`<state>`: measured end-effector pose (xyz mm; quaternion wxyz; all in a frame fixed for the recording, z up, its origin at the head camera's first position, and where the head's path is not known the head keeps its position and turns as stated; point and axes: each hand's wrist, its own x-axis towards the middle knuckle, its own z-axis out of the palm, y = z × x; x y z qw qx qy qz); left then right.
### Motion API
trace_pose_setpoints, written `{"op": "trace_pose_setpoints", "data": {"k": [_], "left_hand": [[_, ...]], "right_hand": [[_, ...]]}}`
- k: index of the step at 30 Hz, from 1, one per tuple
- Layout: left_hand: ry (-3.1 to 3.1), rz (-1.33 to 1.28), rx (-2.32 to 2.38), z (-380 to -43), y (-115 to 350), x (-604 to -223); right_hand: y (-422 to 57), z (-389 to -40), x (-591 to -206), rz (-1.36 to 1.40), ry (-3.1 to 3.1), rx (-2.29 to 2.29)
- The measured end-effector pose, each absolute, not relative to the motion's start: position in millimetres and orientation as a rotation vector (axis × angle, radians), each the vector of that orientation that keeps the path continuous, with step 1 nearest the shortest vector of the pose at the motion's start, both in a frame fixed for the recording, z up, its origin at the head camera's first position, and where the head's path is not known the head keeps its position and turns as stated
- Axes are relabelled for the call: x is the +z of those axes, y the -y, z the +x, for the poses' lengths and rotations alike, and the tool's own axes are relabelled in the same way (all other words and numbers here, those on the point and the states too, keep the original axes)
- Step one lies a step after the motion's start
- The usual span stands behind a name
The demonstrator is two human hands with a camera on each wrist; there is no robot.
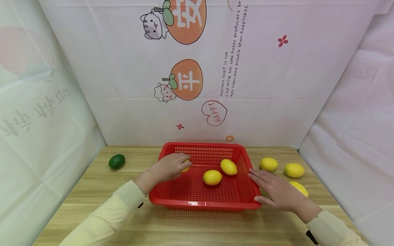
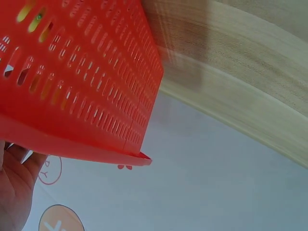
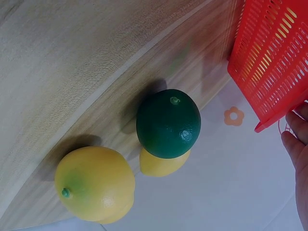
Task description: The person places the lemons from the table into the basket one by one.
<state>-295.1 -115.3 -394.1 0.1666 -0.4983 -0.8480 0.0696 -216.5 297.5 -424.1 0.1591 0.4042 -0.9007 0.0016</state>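
Left grip point(image 1: 172, 166) holds a lemon point(image 1: 186, 169); right grip point(image 1: 275, 188), fingers straight, touches the basket point(image 1: 221, 205).

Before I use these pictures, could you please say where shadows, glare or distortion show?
Head: latticed light and shadow on the table by the red basket, a white patch, probably glare, on its front rim; left wrist: the table's pale band bows, perhaps lens distortion; right wrist: a bright highlight on the green fruit, dark shadows beside it and the nearest lemon.

Glossy red perforated plastic basket point(image 1: 212, 205), pale wood-grained tabletop point(image 1: 92, 191)
Smooth, faintly shiny yellow oval lemons point(image 1: 212, 177); glossy dark-green round lime point(image 3: 168, 123); creased matt white cloth-like backdrop point(image 1: 261, 85).
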Motion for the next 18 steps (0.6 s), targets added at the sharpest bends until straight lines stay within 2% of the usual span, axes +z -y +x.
{"op": "trace_pose_setpoints", "data": {"k": [18], "left_hand": [[2.522,-1.424,0.208,-299.0,115.7,-403.5]], "right_hand": [[-297.7,-217.0,-424.1,1.155,2.573,-0.001]]}}
